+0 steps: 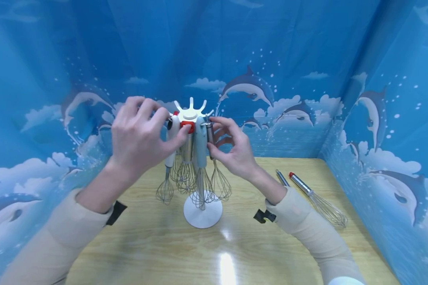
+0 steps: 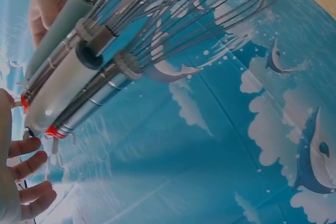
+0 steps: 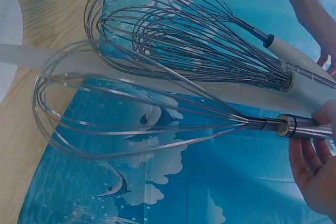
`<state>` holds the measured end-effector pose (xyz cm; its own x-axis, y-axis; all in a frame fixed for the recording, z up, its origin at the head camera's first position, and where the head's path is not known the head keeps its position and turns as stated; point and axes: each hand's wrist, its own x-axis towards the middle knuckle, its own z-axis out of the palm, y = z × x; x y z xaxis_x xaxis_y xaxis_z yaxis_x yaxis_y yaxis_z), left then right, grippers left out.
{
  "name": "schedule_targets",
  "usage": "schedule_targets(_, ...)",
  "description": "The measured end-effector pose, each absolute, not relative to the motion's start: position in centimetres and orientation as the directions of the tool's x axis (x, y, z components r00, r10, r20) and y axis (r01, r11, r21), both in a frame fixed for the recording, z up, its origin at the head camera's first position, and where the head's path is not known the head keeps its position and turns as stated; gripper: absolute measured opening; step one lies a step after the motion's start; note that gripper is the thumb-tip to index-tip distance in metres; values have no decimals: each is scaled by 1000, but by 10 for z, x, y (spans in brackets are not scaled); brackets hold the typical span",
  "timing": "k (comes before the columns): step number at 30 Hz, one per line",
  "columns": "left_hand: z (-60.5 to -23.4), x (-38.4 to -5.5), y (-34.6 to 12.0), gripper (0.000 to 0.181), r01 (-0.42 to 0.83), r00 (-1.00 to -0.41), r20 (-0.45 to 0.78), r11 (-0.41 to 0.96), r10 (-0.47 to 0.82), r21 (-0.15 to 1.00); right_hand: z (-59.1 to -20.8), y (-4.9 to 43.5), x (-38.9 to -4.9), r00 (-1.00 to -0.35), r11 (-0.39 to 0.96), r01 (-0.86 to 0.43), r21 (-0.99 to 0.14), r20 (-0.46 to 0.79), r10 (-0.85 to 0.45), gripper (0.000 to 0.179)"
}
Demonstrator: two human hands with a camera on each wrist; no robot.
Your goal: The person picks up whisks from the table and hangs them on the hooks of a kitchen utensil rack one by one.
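Observation:
A white rotating stand (image 1: 190, 114) with radiating hooks holds several hanging whisks. My right hand (image 1: 237, 148) pinches the steel handle of the rightmost whisk (image 3: 142, 129) between thumb and fingers, close under a hook. Beside it hangs a whisk with a pale blue-green handle (image 1: 200, 142). At the stand's left side, my left hand (image 1: 139, 130) rests its thumb on the red end of a steel-handled whisk (image 1: 187, 146). Its other fingers are loosely bent near the top of a white-handled whisk (image 2: 63, 93). Another red-tipped steel whisk (image 2: 97, 95) hangs behind.
The stand's round white base (image 1: 203, 215) sits on the wooden table (image 1: 157, 245). At the right lie a red-tipped steel whisk (image 1: 301, 184) and another steel handle (image 1: 281, 177), partly hidden by my right forearm. Blue dolphin-print curtains (image 1: 199, 47) enclose the table.

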<state>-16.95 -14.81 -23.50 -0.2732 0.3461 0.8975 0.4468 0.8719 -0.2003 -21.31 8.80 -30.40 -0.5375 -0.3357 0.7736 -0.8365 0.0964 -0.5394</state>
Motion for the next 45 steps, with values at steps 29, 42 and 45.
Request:
schedule_targets(29, -240, -167, -157, 57, 433, -346, 844, 868, 410, -244, -300, 90, -195, -555, 181, -830, -527, 752, -355, 58)
schedule_targets(42, -240, -170, -163, 53, 441, -399, 820, 870, 410, -221, -300, 89, -191, -541, 182, -840, -511, 764, -350, 58)
schedule_targets(45, -241, -172, -167, 55, 440, -410, 821, 875, 397, -203, -300, 86, -191, -534, 181, -844, -504, 769, -351, 57)
